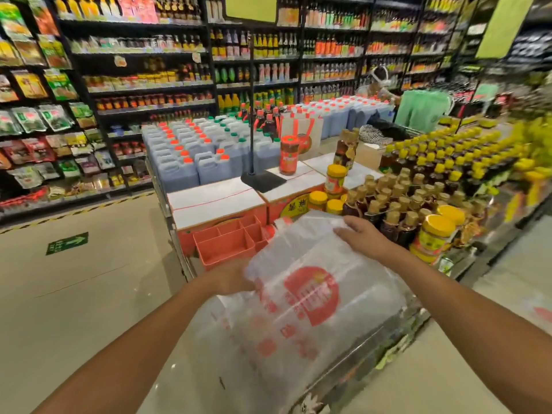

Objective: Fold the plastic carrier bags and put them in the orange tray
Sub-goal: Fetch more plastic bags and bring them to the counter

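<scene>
Bag [313, 297] gripped edgewise, orange tray [209, 258] beyond (floor [89, 279] leftward)

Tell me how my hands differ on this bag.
The left hand grips the plastic carrier bag at its near left edge, fingers hidden behind the plastic; the right hand grips its far edge, knuckles showing. The left hand is lower in view, the right hand higher. Both hold one bag.

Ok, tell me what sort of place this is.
Most likely a supermarket aisle: tall wall shelves packed with sauce bottles, a floor stack of blue jugs with orange caps, rows of yellow-capped bottles beside it, and hanging packets on the left.
</scene>
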The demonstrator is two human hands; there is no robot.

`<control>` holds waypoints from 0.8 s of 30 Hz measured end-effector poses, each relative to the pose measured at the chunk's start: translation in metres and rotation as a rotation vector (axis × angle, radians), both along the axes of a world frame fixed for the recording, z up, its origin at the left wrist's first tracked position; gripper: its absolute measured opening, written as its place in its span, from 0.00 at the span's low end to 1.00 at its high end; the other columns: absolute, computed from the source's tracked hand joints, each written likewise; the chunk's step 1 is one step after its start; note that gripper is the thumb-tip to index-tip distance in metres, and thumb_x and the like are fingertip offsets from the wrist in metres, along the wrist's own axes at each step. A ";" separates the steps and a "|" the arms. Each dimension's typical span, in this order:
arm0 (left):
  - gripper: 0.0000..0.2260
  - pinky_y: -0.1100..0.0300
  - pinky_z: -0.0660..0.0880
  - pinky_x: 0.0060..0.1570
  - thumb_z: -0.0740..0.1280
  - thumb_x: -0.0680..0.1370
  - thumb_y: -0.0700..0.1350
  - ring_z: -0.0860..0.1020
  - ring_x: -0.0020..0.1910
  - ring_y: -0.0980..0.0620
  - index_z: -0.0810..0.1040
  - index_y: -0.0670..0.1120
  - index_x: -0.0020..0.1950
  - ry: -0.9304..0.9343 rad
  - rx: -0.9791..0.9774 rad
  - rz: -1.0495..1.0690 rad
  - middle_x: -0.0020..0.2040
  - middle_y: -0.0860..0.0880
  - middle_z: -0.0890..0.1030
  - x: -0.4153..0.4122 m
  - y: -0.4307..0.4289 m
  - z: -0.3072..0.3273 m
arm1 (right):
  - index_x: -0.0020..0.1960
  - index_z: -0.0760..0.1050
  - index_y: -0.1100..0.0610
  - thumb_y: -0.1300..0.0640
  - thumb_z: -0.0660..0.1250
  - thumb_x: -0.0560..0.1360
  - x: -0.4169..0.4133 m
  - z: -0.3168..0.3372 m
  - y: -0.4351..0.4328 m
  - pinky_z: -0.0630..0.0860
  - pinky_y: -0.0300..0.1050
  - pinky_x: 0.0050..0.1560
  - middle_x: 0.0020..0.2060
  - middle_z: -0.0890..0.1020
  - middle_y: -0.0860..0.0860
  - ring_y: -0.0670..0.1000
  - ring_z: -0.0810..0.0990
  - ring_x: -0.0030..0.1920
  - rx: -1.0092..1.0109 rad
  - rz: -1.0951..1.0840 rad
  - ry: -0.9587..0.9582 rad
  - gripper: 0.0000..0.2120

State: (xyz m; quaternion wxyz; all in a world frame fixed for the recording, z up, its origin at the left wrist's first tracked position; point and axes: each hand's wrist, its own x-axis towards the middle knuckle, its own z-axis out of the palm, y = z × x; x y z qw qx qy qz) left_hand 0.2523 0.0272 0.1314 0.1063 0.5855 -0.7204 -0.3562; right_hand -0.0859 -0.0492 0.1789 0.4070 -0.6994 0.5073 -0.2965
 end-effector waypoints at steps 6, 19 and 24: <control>0.30 0.74 0.64 0.53 0.74 0.78 0.47 0.73 0.64 0.56 0.67 0.51 0.78 0.001 -0.107 -0.042 0.66 0.59 0.72 -0.014 -0.057 -0.035 | 0.62 0.77 0.57 0.60 0.70 0.76 -0.010 -0.031 -0.055 0.71 0.42 0.40 0.47 0.77 0.50 0.51 0.77 0.45 0.079 -0.108 0.307 0.14; 0.31 0.54 0.69 0.67 0.64 0.79 0.37 0.76 0.68 0.43 0.61 0.51 0.80 -0.015 -0.156 0.042 0.70 0.44 0.76 -0.037 -0.125 -0.132 | 0.80 0.59 0.46 0.44 0.66 0.78 0.040 -0.140 -0.056 0.64 0.67 0.72 0.79 0.61 0.55 0.61 0.62 0.77 -0.266 -0.373 0.906 0.33; 0.33 0.49 0.60 0.77 0.64 0.79 0.38 0.64 0.78 0.42 0.56 0.47 0.82 -0.054 -0.250 -0.014 0.79 0.42 0.64 -0.038 -0.140 -0.165 | 0.82 0.45 0.40 0.33 0.51 0.81 0.062 -0.199 -0.011 0.47 0.74 0.75 0.83 0.44 0.49 0.57 0.43 0.82 0.071 -0.125 0.956 0.34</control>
